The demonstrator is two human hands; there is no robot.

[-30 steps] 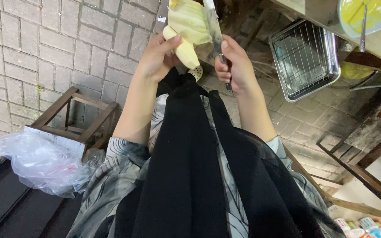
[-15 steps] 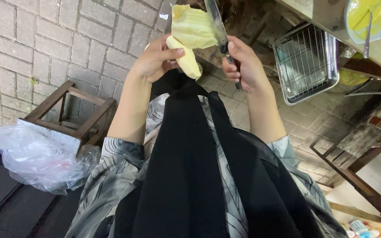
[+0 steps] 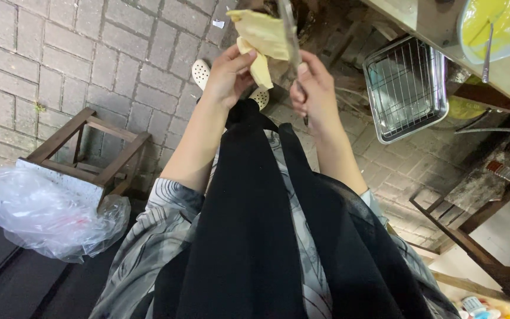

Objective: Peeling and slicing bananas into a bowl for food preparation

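Hands raised over a brick floor (image 3: 60, 53): the left hand (image 3: 228, 74) closes its fingers around a pale yellow piece of fruit (image 3: 261, 41), while the right hand (image 3: 314, 88) is clenched on a knife (image 3: 288, 32) whose blade lies against the fruit. A wire basket (image 3: 406, 88) sits to the right, and a clear plastic bag (image 3: 42, 215) covers a wooden stool (image 3: 84, 153) at left.
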